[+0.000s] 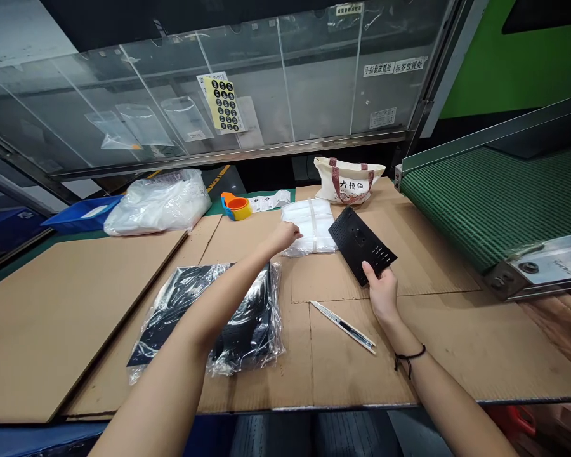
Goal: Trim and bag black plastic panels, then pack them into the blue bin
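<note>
Head view, clear bag [272, 317], seemingly black panels [245, 336]

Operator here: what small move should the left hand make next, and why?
Probably draw the strapped white plastic bundle closer with the left hand: it already sits at the bundle's edge, while the right hand grips the black perforated panel by a corner and is occupied.

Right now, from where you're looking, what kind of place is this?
It's probably a packing room in a factory or warehouse. Big cardboard sheets cover the table, a green conveyor belt runs beside it, and a box cutter lies near the black panel in the right hand.
</note>
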`<state>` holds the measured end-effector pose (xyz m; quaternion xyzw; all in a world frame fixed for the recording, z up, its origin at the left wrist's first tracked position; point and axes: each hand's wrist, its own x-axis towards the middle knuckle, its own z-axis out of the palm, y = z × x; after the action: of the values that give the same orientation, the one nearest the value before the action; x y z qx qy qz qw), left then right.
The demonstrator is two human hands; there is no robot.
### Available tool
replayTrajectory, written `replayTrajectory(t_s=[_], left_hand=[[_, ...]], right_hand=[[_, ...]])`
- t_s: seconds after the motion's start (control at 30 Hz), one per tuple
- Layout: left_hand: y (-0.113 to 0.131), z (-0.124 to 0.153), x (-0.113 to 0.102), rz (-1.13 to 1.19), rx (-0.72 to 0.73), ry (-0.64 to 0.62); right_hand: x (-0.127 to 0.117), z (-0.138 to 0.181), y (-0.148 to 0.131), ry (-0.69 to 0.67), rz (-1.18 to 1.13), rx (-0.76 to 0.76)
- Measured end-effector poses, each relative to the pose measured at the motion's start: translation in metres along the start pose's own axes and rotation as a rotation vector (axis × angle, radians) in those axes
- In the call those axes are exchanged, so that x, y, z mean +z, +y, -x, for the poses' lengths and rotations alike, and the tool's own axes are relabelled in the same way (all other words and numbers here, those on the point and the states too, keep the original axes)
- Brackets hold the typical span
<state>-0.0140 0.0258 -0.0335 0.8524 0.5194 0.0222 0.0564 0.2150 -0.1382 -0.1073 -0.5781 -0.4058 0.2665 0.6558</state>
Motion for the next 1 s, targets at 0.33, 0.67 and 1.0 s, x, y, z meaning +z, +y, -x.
replayTrajectory(t_s=[0.33, 0.67, 1.0], left_hand=[[0.007, -0.007, 0.008, 0.104, -0.073, -0.029], [0.006, -0.015, 0.012, 0.237, -0.132, -0.110], [0.001, -0.016, 0.022, 0.338, -0.147, -0.068]], right_hand=[[0.000, 0.002, -0.002, 0.006, 0.043, -0.041], [0.004, 0.021, -0.012, -0.125, 0.161, -0.189], [0.002, 0.020, -0.014, -0.151, 0.235, -0.252]])
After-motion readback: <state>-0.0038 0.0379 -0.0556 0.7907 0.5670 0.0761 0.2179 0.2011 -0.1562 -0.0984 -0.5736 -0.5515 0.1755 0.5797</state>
